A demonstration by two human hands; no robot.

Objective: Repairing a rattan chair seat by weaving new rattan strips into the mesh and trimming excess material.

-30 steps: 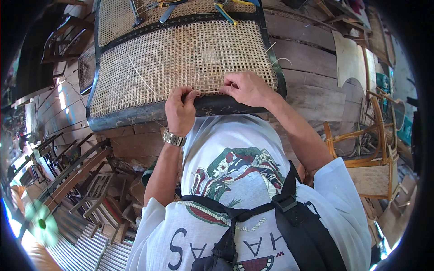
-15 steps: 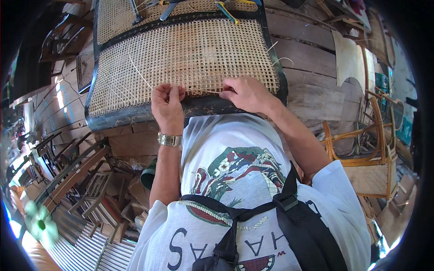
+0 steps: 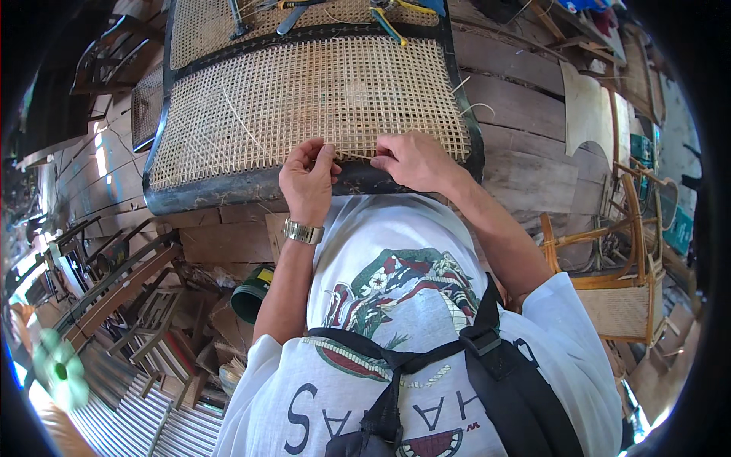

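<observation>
A woven cane panel [image 3: 304,99] in a dark frame [image 3: 228,189] lies in front of me. At its near edge my left hand [image 3: 308,174], with a metal watch on the wrist, pinches a thin cane strand [image 3: 352,157]. A short way to the right, my right hand [image 3: 415,161] has its thumb and fingers closed on the same strand, low over the weave. A loose pale strand [image 3: 242,120] sticks up from the panel's left part. Another loose strand [image 3: 480,107] curls out past the right edge.
Pliers with yellow and blue handles [image 3: 390,27] and other hand tools lie on the panel's far section. A rattan chair [image 3: 609,282] stands at the right. Wooden chair frames [image 3: 164,320] and a dark green bucket [image 3: 250,297] are at the left. Plank flooring [image 3: 525,137] surrounds the panel.
My left hand has moved right along the near edge, closer to my right hand. The right hand stays almost in place. The view has shifted slightly.
</observation>
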